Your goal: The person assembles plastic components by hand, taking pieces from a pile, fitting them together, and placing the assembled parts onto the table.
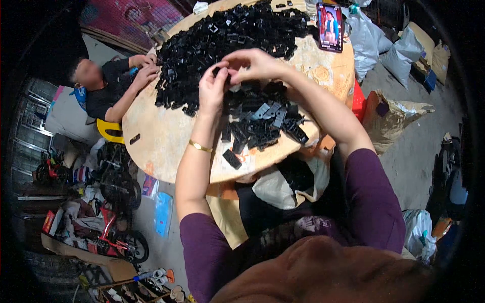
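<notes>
My left hand (212, 90) and my right hand (256, 65) meet above the round table (156, 156), fingertips pinched close together. Whatever they hold between them is too small and too covered by the fingers to name. Beyond and around them spreads a large heap of small black plastic parts (194, 45). Nearer to me, below my right hand, lies a smaller group of longer black plastic pieces (260, 132), with a few grey pieces (273, 112) on top. One black block-like piece (232, 159) lies by itself close to the near table edge.
A phone (330, 28) stands upright at the far right of the table. At the left, another person (113, 83) has both hands at the heap's edge. An open white sack (275, 189) with black contents hangs below the near edge. Filled sacks (366, 43) stand on the right.
</notes>
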Available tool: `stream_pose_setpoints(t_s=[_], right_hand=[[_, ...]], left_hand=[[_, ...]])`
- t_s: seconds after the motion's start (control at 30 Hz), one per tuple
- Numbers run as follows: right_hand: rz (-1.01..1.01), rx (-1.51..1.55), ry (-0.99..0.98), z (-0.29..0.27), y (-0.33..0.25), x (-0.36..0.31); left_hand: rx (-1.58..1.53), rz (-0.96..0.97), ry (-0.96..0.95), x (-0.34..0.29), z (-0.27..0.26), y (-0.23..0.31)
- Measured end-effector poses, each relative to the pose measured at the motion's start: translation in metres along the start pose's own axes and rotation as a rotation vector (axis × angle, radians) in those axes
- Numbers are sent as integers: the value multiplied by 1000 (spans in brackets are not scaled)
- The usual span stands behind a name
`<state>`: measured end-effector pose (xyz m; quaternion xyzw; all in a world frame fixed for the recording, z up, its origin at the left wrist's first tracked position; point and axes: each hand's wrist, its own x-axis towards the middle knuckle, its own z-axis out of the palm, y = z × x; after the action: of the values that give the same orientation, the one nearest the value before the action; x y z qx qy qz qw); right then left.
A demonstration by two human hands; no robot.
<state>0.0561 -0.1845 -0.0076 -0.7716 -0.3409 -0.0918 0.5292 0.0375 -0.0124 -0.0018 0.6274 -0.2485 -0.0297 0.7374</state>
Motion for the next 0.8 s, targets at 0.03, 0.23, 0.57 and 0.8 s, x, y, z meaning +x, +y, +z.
stream_pose_setpoints(t_s=[0.03, 0.23, 0.57, 0.8], right_hand=[[34, 37, 16, -10, -4, -2], [180, -99, -18, -40, -5, -44], [14, -530, 181, 29, -56, -134], [1, -462, 270, 43, -72, -160]], left_hand=[[-11, -32, -37, -1, -2, 5], [656, -94, 12, -38, -29, 4], [1035, 209, -68, -133, 27, 9], [875, 332, 91, -145, 55, 1]])
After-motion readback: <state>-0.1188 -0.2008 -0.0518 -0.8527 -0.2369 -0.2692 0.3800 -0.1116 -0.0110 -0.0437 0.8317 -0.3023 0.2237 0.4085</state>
